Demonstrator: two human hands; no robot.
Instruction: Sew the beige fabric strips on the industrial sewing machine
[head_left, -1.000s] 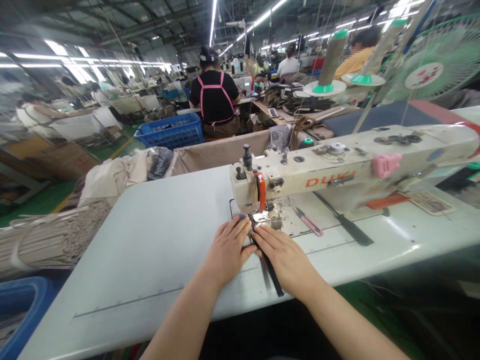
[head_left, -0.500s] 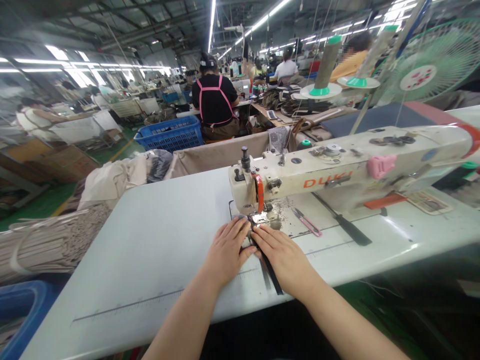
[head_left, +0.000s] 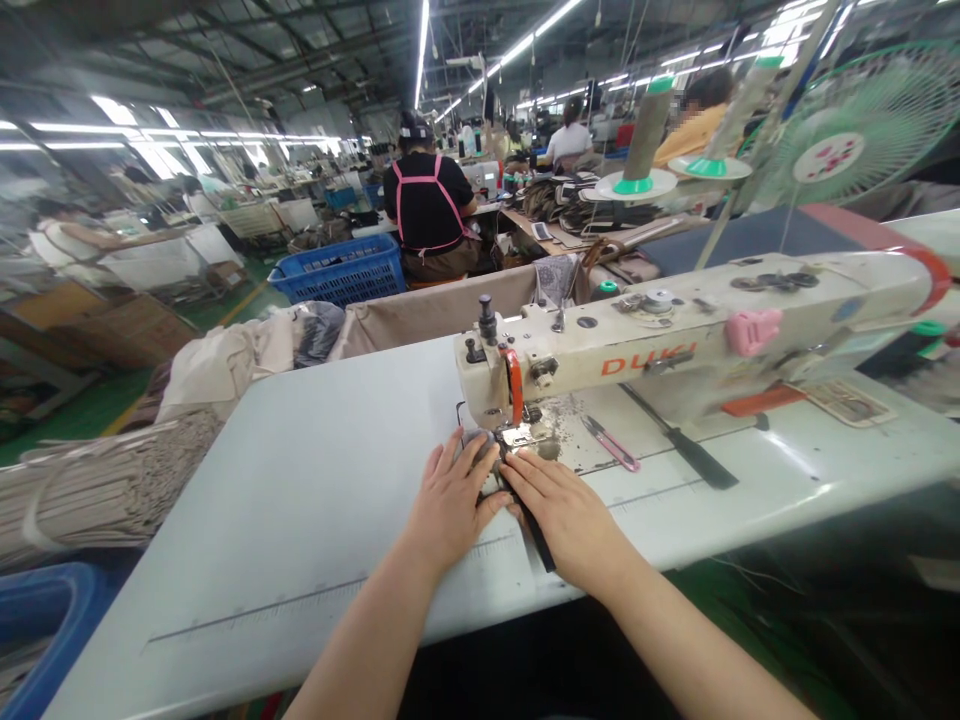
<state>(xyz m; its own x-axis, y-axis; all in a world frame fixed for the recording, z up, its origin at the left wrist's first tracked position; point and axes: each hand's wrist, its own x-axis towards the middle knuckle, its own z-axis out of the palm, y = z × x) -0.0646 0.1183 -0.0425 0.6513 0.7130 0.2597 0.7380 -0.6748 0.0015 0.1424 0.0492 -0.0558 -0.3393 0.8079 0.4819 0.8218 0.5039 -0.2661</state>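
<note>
A long, thin, flat black strip (head_left: pixel 541 548) lies on the smooth white table (head_left: pixel 337 480), in front of the big cream sewing machine (head_left: pixel 660 345) with orange letters. Its top part goes under the fingers, close to the shiny metal foot (head_left: pixel 517 436). The left hand (head_left: pixel 454 505) is spread out flat, fingers long and a bit apart, with its tips on a small grey piece (head_left: pixel 474 440) beside the foot. The right hand (head_left: pixel 562 510) lies flat too, fingers straight and close together, pressing on the strip. Neither hand is curled into a fist; I can't tell if the left thumb pinches anything. To do this well, I think both hands should press softly and evenly, keep the strip flat and straight, let it slide without tugging, and keep fingertips away from the needle. The strip's long way runs from near the person up to the foot, leaning a little left. One end points back at the person; the far end is hidden.
</note>
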